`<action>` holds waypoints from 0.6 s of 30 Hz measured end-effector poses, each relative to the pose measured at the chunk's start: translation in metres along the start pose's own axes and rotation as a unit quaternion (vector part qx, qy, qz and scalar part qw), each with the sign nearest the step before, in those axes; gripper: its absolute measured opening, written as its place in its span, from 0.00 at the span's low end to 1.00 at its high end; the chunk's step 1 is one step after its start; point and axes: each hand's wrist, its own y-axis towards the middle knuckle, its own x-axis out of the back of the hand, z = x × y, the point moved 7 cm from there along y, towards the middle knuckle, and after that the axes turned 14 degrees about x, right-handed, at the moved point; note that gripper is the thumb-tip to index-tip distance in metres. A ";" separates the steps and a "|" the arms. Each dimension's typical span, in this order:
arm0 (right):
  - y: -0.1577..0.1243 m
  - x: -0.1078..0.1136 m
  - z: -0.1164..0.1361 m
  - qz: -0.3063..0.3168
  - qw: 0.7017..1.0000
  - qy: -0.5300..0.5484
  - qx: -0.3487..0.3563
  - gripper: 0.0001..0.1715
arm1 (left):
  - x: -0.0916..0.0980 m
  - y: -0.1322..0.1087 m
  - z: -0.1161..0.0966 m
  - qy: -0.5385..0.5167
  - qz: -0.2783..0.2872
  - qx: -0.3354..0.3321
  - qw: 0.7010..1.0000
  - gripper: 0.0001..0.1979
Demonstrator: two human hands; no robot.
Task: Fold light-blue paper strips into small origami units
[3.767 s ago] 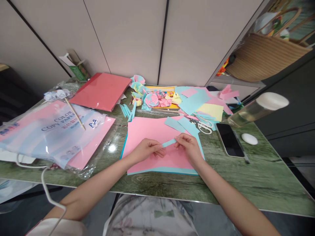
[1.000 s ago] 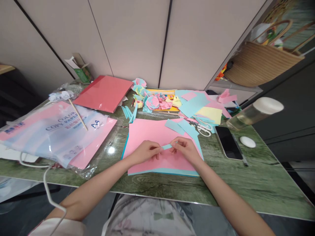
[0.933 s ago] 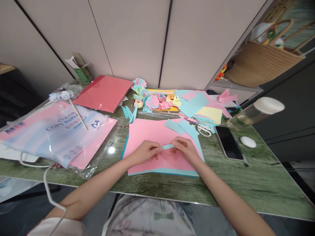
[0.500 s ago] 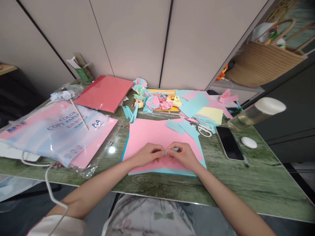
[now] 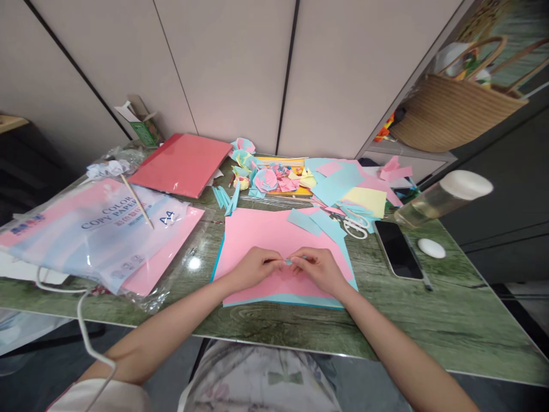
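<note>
Over a pink sheet (image 5: 257, 229), both hands meet with fingertips pinched on a small piece of light blue paper (image 5: 288, 261). My left hand (image 5: 257, 268) closes on its left end, and my right hand (image 5: 315, 268) closes on its right end. Most of the piece is hidden by the fingers. Blue sheets show beneath the pink one at its edges. Two light blue paper pieces (image 5: 303, 221) lie on its upper right part. White-handled scissors (image 5: 355, 226) rest just beyond that corner.
Paper flowers (image 5: 266, 179) and loose coloured sheets (image 5: 338, 182) lie at the back. A red folder (image 5: 182, 165) and a copy paper pack (image 5: 98, 229) are on the left. On the right are a phone (image 5: 398, 250), a white oval object (image 5: 432, 248) and a bottle (image 5: 441, 197).
Less of the light blue piece shows between my fingers, and the right fingers have shifted slightly around it. The whole view has moved a little.
</note>
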 end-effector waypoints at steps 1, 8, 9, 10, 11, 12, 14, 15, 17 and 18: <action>0.000 -0.001 0.000 0.006 1.000 0.006 0.001 0.15 | 0.000 0.000 0.000 0.007 -0.003 -0.001 1.000 0.14; 0.006 0.038 -0.004 -0.058 0.980 -0.184 0.050 0.18 | 0.049 0.001 0.015 0.068 -0.166 0.040 0.983 0.17; 0.006 0.050 -0.005 -0.084 0.962 -0.255 0.057 0.18 | 0.064 0.002 0.022 0.070 -0.198 0.048 0.976 0.18; 0.006 0.060 -0.004 -0.105 0.941 -0.314 0.071 0.18 | 0.081 0.002 0.029 0.076 -0.236 0.056 0.967 0.18; 0.006 0.068 -0.005 -0.115 0.919 -0.368 0.083 0.19 | 0.100 0.000 0.036 0.106 -0.302 0.064 0.945 0.18; 0.005 0.074 -0.006 -0.118 0.896 -0.418 0.088 0.20 | 0.115 -0.001 0.043 0.140 -0.346 0.063 0.926 0.19; 0.004 0.085 -0.011 -0.124 0.852 -0.504 0.067 0.23 | 0.135 0.004 0.056 0.195 -0.370 0.057 0.907 0.24; 0.004 0.087 -0.013 -0.119 0.835 -0.535 0.053 0.24 | 0.141 0.006 0.062 0.212 -0.373 0.054 0.902 0.26; 0.004 0.088 -0.019 -0.097 0.814 -0.573 0.026 0.25 | 0.147 0.009 0.069 0.228 -0.379 0.042 0.896 0.28; 0.004 0.087 -0.021 -0.082 0.808 -0.583 0.017 0.26 | 0.148 0.010 0.070 0.232 -0.381 0.036 0.894 0.28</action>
